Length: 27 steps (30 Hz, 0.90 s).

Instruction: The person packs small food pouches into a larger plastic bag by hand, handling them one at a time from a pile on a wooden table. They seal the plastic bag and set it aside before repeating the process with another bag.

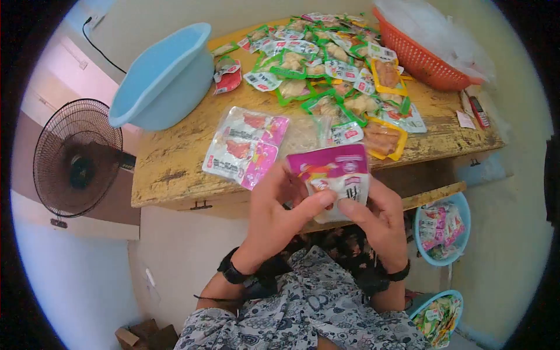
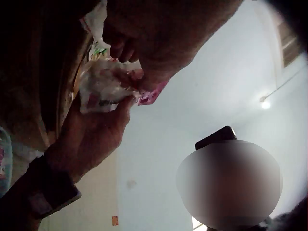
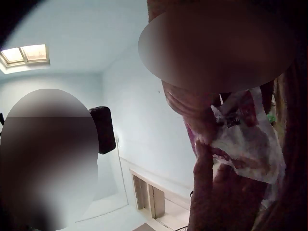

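Both hands hold up a purple-and-white plastic food packet in front of the table's near edge. My left hand grips its left side, with the thumb across the front. On the other side, my right hand pinches the packet, its thumb tip close to the left one. The right wrist view shows the packet's whitish, see-through film between the hands. Just behind, a flat sheet of joined pink-and-white packets lies on the table, with a clear plastic bag beside it.
Many green-edged food packets are heaped on the worn yellow table. A blue basin stands left, a red basket right. Below right, blue tubs contain packets; a drawer is pulled out. A fan stands left.
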Each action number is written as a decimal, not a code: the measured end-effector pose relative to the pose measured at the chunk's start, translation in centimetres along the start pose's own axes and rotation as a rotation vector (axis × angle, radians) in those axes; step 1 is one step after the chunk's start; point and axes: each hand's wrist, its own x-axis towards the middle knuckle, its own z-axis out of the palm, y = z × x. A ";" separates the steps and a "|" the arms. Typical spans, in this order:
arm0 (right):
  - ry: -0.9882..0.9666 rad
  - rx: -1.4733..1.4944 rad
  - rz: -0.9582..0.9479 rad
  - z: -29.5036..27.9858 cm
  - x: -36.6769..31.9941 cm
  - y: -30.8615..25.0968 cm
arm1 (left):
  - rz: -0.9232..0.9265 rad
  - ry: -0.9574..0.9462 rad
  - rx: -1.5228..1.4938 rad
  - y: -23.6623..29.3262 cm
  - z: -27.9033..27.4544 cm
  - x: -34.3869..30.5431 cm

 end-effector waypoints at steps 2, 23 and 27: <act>-0.099 -0.172 -0.022 -0.5 0.1 -0.4 | 0.007 -0.015 -0.151 0.0 0.3 0.0; 0.053 -0.070 -0.031 0.2 -1.3 0.3 | 0.048 -0.019 -0.253 -1.1 0.7 -1.1; 0.094 0.083 -0.025 0.5 -1.5 1.2 | 0.073 -0.009 -0.309 -1.4 1.3 -1.4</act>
